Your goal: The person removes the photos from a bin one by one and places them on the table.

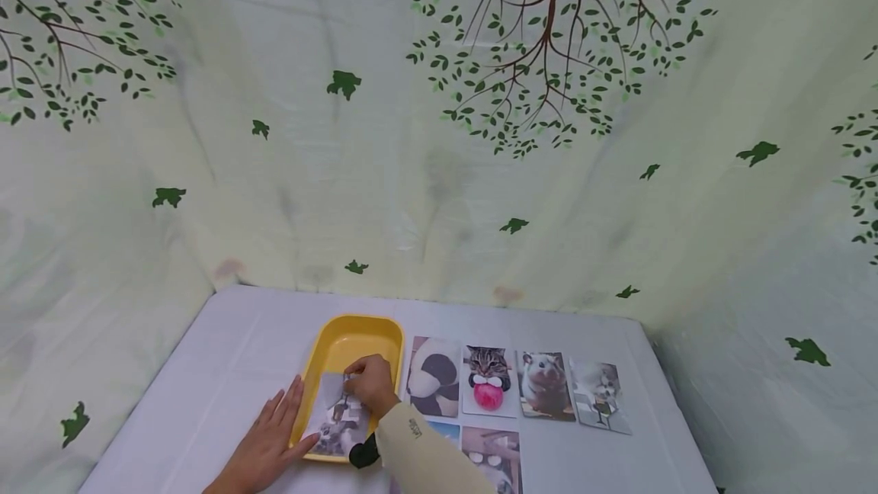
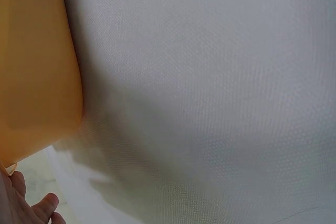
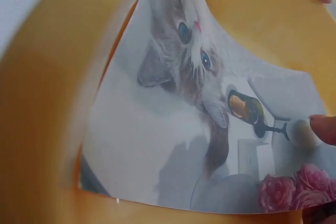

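A yellow tray [image 1: 360, 334] stands on the white-covered table, with a photo card [image 1: 339, 437] in its near part. The card shows an upside-down kitten, a wine glass and pink roses, clearest in the right wrist view. My right hand [image 1: 373, 383] pinches the card's far edge; its thumb [image 3: 323, 128] lies on the picture side, and the other fingers are mostly hidden. Against the tray's left side rests my left hand [image 1: 270, 437], its fingers extended. In the left wrist view, only some fingers [image 2: 39, 205] show beside the tray's wall [image 2: 39, 66].
Right of the tray lies a row of photo cards: a black-and-white animal [image 1: 434, 380], a cat with a pink ball [image 1: 488, 380], a hamster [image 1: 545, 383] and a kitten with a glass [image 1: 600, 395]. A nearer row is partly covered by the right sleeve [image 1: 425, 448]. A leaf-patterned curtain [image 1: 439, 197] surrounds the table.
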`<state>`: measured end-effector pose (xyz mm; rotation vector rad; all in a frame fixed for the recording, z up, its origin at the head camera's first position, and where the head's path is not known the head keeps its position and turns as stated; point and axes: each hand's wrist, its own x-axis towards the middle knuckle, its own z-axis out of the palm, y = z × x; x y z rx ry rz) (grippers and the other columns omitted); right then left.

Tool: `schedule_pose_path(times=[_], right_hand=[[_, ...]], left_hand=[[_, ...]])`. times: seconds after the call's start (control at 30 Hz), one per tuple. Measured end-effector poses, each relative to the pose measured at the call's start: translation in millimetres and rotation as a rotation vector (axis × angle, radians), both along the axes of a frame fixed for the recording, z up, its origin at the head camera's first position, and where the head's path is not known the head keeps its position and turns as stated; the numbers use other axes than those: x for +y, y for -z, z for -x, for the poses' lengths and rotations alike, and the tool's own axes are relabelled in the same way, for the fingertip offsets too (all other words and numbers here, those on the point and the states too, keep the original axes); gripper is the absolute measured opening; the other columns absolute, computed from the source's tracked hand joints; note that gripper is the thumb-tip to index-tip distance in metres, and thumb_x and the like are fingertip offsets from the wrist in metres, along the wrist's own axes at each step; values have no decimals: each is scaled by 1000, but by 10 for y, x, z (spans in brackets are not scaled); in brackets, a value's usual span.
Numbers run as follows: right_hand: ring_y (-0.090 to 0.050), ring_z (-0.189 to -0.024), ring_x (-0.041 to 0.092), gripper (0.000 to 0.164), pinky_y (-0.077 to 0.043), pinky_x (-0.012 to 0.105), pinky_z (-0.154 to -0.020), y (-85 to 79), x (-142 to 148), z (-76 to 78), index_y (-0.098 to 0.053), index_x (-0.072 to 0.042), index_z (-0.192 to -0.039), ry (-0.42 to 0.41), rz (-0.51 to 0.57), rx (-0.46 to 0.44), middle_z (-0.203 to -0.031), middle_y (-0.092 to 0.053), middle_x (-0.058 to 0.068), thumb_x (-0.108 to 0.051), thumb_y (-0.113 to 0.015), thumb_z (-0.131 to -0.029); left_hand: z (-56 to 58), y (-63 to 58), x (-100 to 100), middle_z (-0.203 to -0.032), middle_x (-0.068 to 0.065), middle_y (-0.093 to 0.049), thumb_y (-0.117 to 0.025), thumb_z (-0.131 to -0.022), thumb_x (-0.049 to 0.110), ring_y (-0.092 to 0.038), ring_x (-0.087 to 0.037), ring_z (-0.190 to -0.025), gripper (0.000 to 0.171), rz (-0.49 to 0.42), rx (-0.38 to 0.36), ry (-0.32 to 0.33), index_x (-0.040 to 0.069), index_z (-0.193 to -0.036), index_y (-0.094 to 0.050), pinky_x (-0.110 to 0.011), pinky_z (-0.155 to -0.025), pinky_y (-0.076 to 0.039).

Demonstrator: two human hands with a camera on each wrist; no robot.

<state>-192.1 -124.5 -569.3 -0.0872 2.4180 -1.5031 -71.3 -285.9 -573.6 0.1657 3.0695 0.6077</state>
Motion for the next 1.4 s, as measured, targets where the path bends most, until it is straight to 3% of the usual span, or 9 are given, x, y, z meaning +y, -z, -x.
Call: schedule_pose_path(times=[0.07, 0.2, 0.3, 0.43, 0.67, 0.93, 1.13, 1.3, 1.4], right_hand=[[-54, -62, 12, 9, -52, 27, -55, -1, -4, -6, -75, -8, -78, -1, 24, -16, -71, -58, -4, 1, -77, -76], [-54, -60, 13, 8, -49, 27, -51, 18, -11, -7, -75, -9, -77, -11, 39, -46, -70, -59, -4, -1, -77, -78], [-55, -61, 15, 8, -51, 28, -54, 30, -19, -7, -74, -10, -78, -8, 45, -70, -71, -60, -4, -3, -77, -79], [-57, -64, 15, 7, -54, 30, -60, 40, -33, -4, -74, -12, -77, 10, 45, -93, -73, -61, -4, -6, -77, -79], [-59, -68, 14, 4, -56, 32, -68, 21, -38, -4, -75, -12, -77, 9, 55, -102, -75, -62, -5, -10, -77, -81], [-59, -71, 12, 5, -56, 29, -71, -64, 28, 68, -76, -15, -79, -27, 98, -32, -76, -64, -8, -13, -74, -83], [-56, -67, 12, 6, -53, 26, -63, -284, 199, 233, -76, -16, -86, -18, 156, 19, -81, -64, -7, -22, -74, -85], [-53, -55, 11, 9, -46, 23, -48, -464, 393, 367, -77, -13, -88, 18, 219, 82, -83, -66, -5, -21, -75, -84], [-56, -64, 10, 11, -49, 24, -56, -571, 537, 425, -77, -10, -90, 41, 283, 112, -86, -68, -2, -20, -75, -84]], left_hand=[[0, 4, -1, -153, -25, -26, -58, -91, 50, -24, -44, -139, 90, 2, -3, -2, -6, -150, -19, -17, -106, 20], [5, 7, -4, -154, -26, -25, -57, -91, 52, -22, -45, -139, 91, -21, -35, -11, -6, -150, -20, -36, -117, 8], [10, 11, -7, -154, -26, -24, -57, -90, 52, -21, -46, -139, 92, -32, -44, -15, -6, -150, -19, -48, -117, -3], [10, 26, -7, -154, -25, -26, -57, -90, 53, -23, -46, -138, 93, -16, -25, -15, -4, -151, -16, -45, -118, -1], [15, 12, 7, -153, -25, -26, -58, -90, 52, -24, -46, -138, 93, -6, -18, -19, -4, -151, -17, -56, -112, -16], [20, -5, 6, -154, -26, -25, -57, -89, 55, -23, -46, -139, 95, -6, -51, -24, -4, -151, -16, -58, -112, -15], [10, -11, 4, -153, -26, -26, -58, -90, 52, -24, -46, -138, 93, -9, -5, -8, -5, -151, -17, -55, -114, -15], [-9, 0, 6, -152, -27, -26, -59, -90, 49, -24, -45, -138, 91, -20, 28, 2, -6, -150, -18, -44, -118, -3], [-16, 15, 5, -152, -27, -26, -60, -90, 48, -24, -46, -138, 91, -22, 36, 1, -6, -150, -17, -44, -118, -2]])
